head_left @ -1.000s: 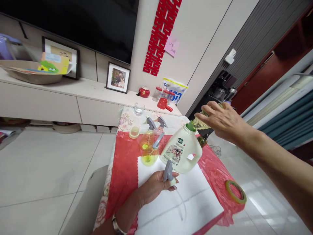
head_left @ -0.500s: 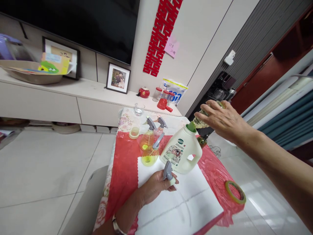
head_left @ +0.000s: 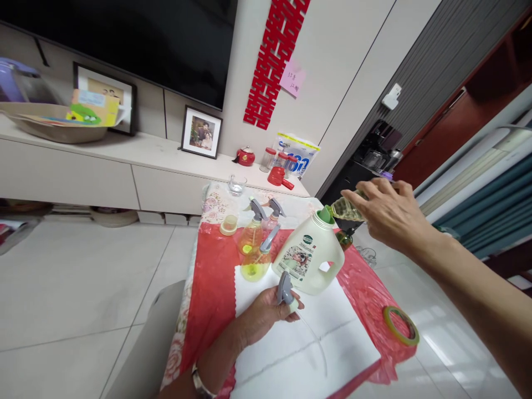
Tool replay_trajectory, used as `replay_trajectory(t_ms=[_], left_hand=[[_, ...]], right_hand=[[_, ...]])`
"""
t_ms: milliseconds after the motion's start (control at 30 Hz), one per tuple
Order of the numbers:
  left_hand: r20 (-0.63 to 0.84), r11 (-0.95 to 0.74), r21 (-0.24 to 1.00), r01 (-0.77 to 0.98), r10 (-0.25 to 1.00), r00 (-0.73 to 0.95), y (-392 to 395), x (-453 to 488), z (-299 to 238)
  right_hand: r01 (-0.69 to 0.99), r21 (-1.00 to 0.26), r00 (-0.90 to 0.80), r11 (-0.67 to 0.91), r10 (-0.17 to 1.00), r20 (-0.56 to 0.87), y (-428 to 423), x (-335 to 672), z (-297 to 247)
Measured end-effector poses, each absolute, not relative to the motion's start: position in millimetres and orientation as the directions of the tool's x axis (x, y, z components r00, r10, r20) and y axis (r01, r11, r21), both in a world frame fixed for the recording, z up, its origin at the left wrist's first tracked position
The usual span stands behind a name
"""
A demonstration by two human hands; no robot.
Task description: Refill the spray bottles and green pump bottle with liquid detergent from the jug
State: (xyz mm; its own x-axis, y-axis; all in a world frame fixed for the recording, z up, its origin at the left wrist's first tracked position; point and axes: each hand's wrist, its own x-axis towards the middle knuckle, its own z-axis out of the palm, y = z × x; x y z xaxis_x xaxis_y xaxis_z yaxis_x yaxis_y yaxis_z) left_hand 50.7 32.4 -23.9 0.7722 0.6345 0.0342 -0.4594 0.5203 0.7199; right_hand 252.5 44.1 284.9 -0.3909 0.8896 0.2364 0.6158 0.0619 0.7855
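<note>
My left hand [head_left: 261, 315] rests on the white sheet [head_left: 328, 354] and grips a grey spray head [head_left: 285, 289] whose clear tube trails toward me. My right hand [head_left: 388, 213] holds a small clear bottle [head_left: 344, 209] of yellowish liquid, tipped on its side with its mouth at the green neck of a big white detergent jug [head_left: 310, 254]. The jug stands at the far edge of the white sheet. Just left of it stand three spray bottles [head_left: 254, 249] with yellow and pink liquid.
The small table wears a red plastic cover [head_left: 210, 288] over a floral cloth. A roll of green tape [head_left: 400, 325] lies at its right edge. A small yellow cup [head_left: 228, 224] and a glass [head_left: 236, 185] stand at the far end. Behind runs a low cabinet [head_left: 137, 166] with framed photos and jars.
My right hand has shifted slightly right and down, keeping the tipped bottle at the jug's neck. The left hand and spray head have barely moved.
</note>
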Motion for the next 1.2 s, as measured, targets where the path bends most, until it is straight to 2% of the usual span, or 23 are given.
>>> replay_trajectory(t_ms=[100,200,267,300,333,467,700,1033,1200], left_hand=[[0.029,0.524,0.704,-0.48,0.654,0.756,32,50,-20],[0.03,0.514,0.68,-0.523,0.693,0.72,31,49,-12],[0.051,0.499,0.644,-0.58,0.729,0.683,31,49,-8],[0.062,0.487,0.624,-0.611,0.749,0.66,31,49,-7],[0.065,0.479,0.596,-0.644,0.771,0.634,32,50,-6],[0.079,0.415,0.526,-0.742,0.845,0.529,36,51,-9],[0.062,0.405,0.507,-0.761,0.863,0.501,38,51,-9],[0.045,0.462,0.564,-0.685,0.811,0.583,32,56,-9],[0.075,0.426,0.624,-0.655,0.801,0.593,31,59,-13]], right_hand=[[0.823,0.567,-0.207,-0.009,0.926,0.315,31,280,274],[0.991,0.131,-0.008,-0.031,0.958,0.286,6,307,257],[0.986,-0.163,0.071,-0.041,0.98,0.187,-18,317,238],[0.967,-0.25,0.079,-0.044,0.988,0.133,-32,319,227],[0.958,-0.283,0.074,-0.047,0.993,0.087,-46,320,214],[0.984,-0.16,0.09,-0.079,0.994,0.061,-98,321,160],[0.993,-0.082,0.095,-0.087,0.99,0.1,-134,326,94],[0.986,-0.162,0.043,-0.021,0.991,0.13,-114,285,80],[0.994,-0.047,-0.087,0.101,0.969,0.232,-99,249,75]])
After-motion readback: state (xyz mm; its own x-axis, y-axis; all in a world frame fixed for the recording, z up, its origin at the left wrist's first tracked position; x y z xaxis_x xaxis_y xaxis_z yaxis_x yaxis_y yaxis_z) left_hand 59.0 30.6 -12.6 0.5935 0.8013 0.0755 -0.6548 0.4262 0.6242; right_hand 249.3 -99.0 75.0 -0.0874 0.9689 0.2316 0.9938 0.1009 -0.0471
